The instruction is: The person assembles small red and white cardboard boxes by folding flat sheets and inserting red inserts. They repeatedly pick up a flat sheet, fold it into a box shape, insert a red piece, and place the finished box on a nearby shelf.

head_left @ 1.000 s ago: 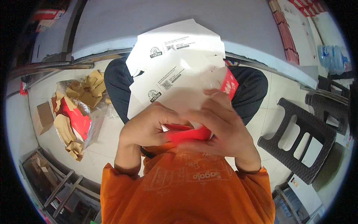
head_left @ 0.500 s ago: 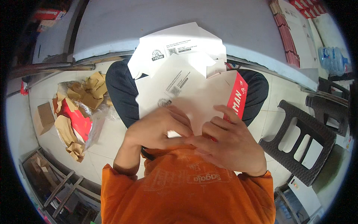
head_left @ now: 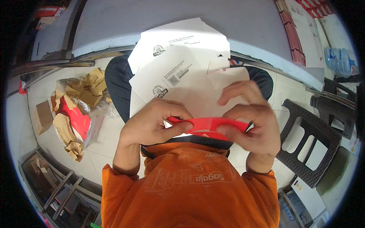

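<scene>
Across my lap lies a white cardboard box blank point(head_left: 190, 91) with dark print, its far end resting over the table's edge. Its near side carries a red panel point(head_left: 211, 122), which is bent up close to my belly. My left hand point(head_left: 150, 121) pinches the left end of this red panel between thumb and fingers. At the right end, my right hand point(head_left: 253, 125) presses its thumb against the panel, with the index finger raised over a small white flap point(head_left: 228, 76). Whether the white card is one blank or several stacked cannot be told.
A grey table point(head_left: 175, 19) stands ahead of my knees. Torn brown paper point(head_left: 85, 91) and a clear plastic bag with red card lie on the left floor, beside a small brown carton point(head_left: 43, 117). Dark woven-pattern plastic stools point(head_left: 315, 152) lie at right, below clear blue bottles point(head_left: 338, 60).
The red panel has swung from the right side to the near side, in front of my belly. My hands have moved apart, and the right one has gone right and upward.
</scene>
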Demonstrator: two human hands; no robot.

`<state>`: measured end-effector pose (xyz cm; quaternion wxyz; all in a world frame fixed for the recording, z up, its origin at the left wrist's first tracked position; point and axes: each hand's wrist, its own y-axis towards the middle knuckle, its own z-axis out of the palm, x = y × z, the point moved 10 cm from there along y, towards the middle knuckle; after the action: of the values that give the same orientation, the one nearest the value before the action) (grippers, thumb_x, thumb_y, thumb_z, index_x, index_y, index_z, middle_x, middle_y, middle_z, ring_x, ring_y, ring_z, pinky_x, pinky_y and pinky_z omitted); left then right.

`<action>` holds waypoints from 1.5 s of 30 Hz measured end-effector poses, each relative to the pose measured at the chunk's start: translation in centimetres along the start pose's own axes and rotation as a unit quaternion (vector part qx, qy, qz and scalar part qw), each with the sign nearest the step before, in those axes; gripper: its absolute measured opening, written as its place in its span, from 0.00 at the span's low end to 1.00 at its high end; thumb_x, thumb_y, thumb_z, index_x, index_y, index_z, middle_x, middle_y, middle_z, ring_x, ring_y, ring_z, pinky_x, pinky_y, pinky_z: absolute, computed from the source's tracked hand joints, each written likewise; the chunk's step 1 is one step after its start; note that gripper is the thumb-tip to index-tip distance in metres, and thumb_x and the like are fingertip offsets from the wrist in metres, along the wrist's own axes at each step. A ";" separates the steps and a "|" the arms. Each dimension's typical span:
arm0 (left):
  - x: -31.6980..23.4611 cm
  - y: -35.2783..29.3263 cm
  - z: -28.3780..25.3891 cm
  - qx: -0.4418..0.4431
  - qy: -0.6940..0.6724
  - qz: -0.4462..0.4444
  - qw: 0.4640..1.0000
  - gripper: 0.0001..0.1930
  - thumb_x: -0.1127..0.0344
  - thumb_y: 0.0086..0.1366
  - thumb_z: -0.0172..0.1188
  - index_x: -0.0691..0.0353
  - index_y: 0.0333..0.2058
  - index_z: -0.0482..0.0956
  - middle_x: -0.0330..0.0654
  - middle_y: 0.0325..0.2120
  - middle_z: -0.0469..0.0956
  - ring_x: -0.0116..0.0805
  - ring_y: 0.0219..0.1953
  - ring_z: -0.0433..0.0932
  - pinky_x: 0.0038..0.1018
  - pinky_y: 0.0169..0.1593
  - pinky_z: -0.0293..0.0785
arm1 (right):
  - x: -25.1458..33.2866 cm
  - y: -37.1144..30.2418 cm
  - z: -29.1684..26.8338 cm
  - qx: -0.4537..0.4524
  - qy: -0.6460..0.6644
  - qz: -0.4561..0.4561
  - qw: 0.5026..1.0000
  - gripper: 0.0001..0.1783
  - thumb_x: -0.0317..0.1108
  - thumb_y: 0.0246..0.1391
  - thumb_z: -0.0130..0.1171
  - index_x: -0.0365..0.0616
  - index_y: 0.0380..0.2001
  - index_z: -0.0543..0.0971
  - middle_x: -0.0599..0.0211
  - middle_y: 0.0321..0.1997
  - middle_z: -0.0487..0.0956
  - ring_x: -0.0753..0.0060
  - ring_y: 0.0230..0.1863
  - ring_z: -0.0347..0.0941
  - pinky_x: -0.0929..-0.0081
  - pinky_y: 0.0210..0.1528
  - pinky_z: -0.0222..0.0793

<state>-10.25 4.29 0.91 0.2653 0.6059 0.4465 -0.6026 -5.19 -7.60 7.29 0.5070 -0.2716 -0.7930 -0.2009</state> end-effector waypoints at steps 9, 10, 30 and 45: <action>0.9 -0.4 0.2 -0.002 -0.037 -0.038 0.999 0.05 0.75 0.59 0.63 0.68 0.34 0.80 0.45 0.27 0.80 0.33 0.29 0.80 0.24 0.33 0.76 | -0.8 -0.1 -0.8 -0.113 -0.128 0.046 0.984 0.11 0.30 0.33 0.72 0.43 0.25 0.82 0.65 0.36 0.77 0.62 0.44 0.71 0.63 0.50 0.61; 0.9 -0.4 0.3 -0.001 -0.048 -0.043 0.998 0.05 0.75 0.58 0.63 0.68 0.34 0.80 0.45 0.27 0.80 0.33 0.28 0.80 0.24 0.33 0.76 | -0.1 0.1 -0.6 -0.093 -0.158 0.028 0.983 0.10 0.30 0.34 0.71 0.43 0.25 0.81 0.66 0.35 0.77 0.63 0.42 0.71 0.65 0.50 0.61; -0.2 -2.0 -4.1 -0.340 -0.399 0.044 0.850 0.16 0.65 0.71 0.50 0.76 0.46 0.70 0.55 0.37 0.81 0.41 0.33 0.84 0.32 0.34 0.86 | 3.8 -2.5 1.7 -0.192 -0.228 -0.202 0.933 0.19 0.37 0.37 0.71 0.55 0.38 0.84 0.71 0.50 0.80 0.62 0.51 0.75 0.63 0.50 0.67; 1.5 0.4 -1.2 -0.301 -0.196 0.024 0.933 0.12 0.76 0.64 0.58 0.69 0.46 0.73 0.44 0.38 0.80 0.33 0.37 0.82 0.25 0.39 0.79 | -6.3 -0.1 0.6 -0.198 0.147 0.059 0.967 0.15 0.26 0.39 0.70 0.42 0.31 0.75 0.56 0.53 0.73 0.55 0.57 0.68 0.62 0.60 0.62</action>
<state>-9.53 5.46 -0.50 0.5322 0.3782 0.5313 -0.5398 -3.53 -8.76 1.34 0.5652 -0.3799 -0.6367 -0.3617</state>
